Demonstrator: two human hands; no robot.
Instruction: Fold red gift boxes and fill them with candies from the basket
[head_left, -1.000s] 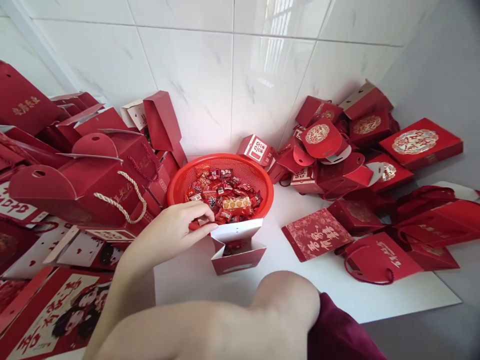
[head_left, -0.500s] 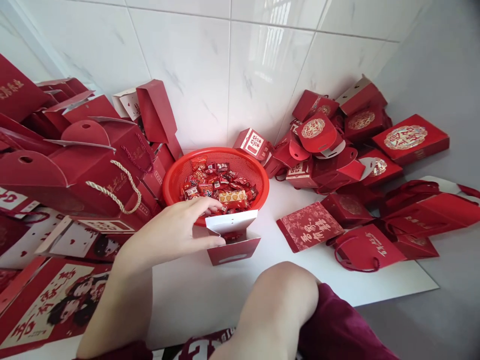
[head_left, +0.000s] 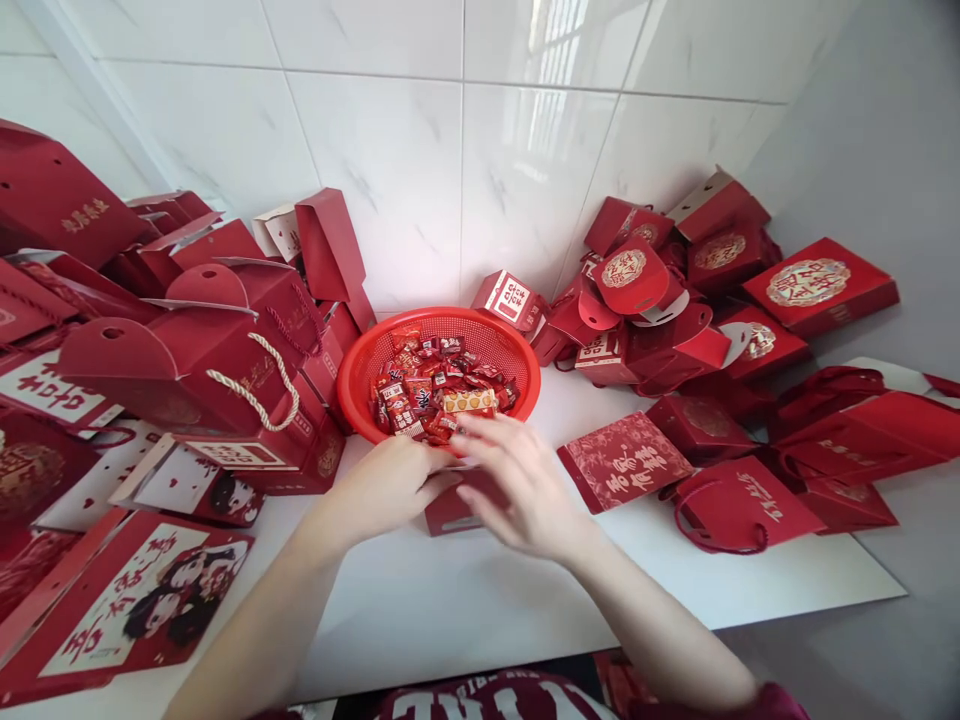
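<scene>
A small red gift box [head_left: 451, 506] stands on the white table just in front of a red plastic colander [head_left: 347, 376]. At its left side my left hand [head_left: 386, 488] is closed on the box's edge, the fingertips partly out of sight. My right hand [head_left: 529, 488], slightly blurred, reaches over the right side of the box with fingers and thumb apart, and no object shows in it. Both hands cover most of the box's top. Wrapped candies [head_left: 420, 385] in red wrappers fill the colander, among them a packet with a yellow heart pattern [head_left: 469, 400].
Red gift boxes [head_left: 176, 355], some with rope handles, crowd the left side. More boxes [head_left: 667, 340] are piled at right, with a flat patterned box [head_left: 626, 460] and a small handled bag [head_left: 746, 503] nearer. A tiled wall [head_left: 375, 150] rises behind the white table [head_left: 465, 610].
My right arm has swung up from the front edge, bringing the hand over the box. My left hand stays at the box's left side. The camera view has tilted slightly upward.
</scene>
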